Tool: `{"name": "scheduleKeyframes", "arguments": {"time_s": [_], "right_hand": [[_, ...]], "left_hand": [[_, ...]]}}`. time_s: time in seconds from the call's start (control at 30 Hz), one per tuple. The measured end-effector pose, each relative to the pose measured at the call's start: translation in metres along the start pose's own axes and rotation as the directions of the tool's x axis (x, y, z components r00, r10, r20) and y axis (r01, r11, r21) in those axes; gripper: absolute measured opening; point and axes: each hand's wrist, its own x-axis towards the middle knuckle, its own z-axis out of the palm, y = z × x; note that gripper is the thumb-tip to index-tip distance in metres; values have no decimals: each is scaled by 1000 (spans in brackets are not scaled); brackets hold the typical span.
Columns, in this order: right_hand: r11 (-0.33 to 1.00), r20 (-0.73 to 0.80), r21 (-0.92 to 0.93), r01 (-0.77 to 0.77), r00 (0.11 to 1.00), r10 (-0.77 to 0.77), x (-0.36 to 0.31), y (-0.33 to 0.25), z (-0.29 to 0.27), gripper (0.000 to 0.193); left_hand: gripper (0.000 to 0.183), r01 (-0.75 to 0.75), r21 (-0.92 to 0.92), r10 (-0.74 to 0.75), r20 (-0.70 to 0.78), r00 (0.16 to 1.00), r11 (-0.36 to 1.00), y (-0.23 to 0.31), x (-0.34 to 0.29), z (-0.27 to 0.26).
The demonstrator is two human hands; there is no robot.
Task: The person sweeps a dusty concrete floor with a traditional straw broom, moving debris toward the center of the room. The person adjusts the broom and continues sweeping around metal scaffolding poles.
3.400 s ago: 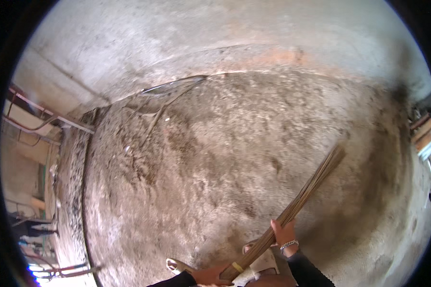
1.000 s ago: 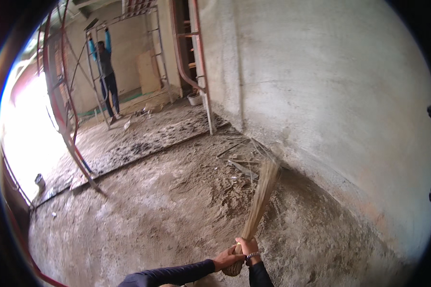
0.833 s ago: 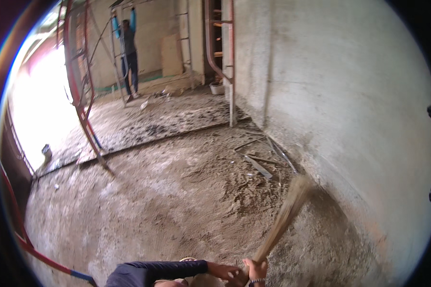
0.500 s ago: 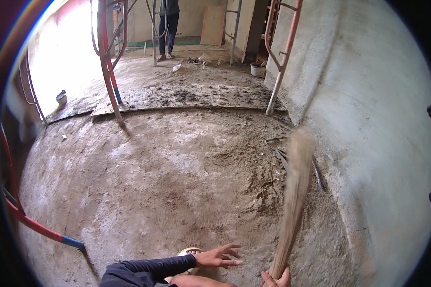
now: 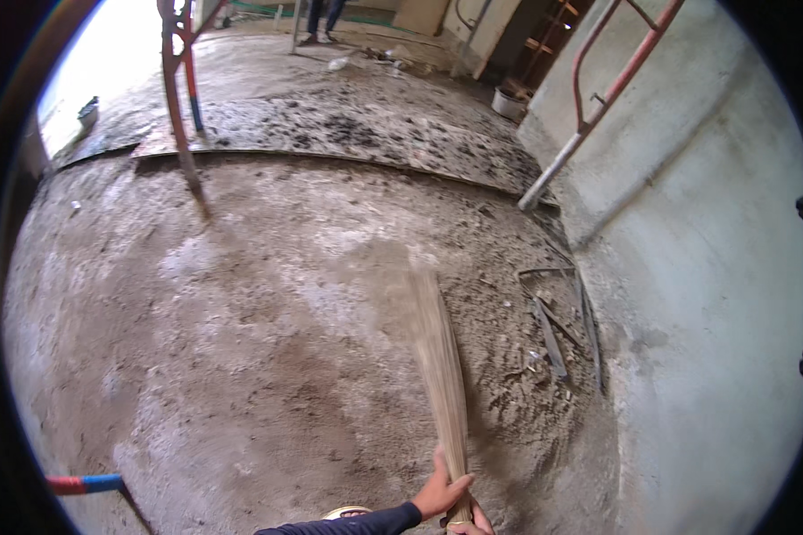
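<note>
A long bundle of pale straw-like bristles, a hand broom (image 5: 444, 374), reaches forward from my hands over the dirty floor; its far tip is blurred. My right hand (image 5: 475, 523) is closed round its near end at the lower edge of the picture. Just above that, my left hand (image 5: 439, 492), at the end of a dark sleeve, lies against the bristles with fingers and thumb about them. Loose dirt and crumbled mortar (image 5: 509, 357) lie to the right of the broom. Part of my sandalled foot (image 5: 346, 513) shows beside the left forearm.
Dark strips (image 5: 553, 343) lie by the right wall (image 5: 696, 294). Scaffold legs stand at left (image 5: 180, 125) and right (image 5: 580, 134). Beyond is a mortar-spattered board (image 5: 330, 134), a bucket (image 5: 509, 103) and a person's legs (image 5: 323, 18). A red-blue pipe (image 5: 85, 484) is at lower left.
The broom has swung left, away from the wall. My left hand, apart from it with fingers spread before, has come onto it beside my right hand. The view has tilted and moved down.
</note>
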Motion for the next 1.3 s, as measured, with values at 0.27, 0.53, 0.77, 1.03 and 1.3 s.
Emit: {"name": "scheduleKeyframes", "arguments": {"time_s": [0.27,0.53,0.77,1.03,1.3], "right_hand": [[845,-251,-31,535,814,-524,-30,47,45,85],[841,412,-312,442,860,-300,61,-22,104,86],[877,-304,249,410,893,-332,69,19,154,76],[756,-493,218,617,739,-460,105,57,194,75],[842,96,-2,539,838,-536,113,25,222,71]], "left_hand": [[93,55,-178,30,442,897,982,29,6,11],[94,-40,-25,28,-366,930,999,48,7,-104],[96,63,331,-154,256,954,941,18,78,-99],[97,-236,537,-39,451,892,810,68,75,-96],[114,-591,787,96,583,806,180,114,30,-122]]}}
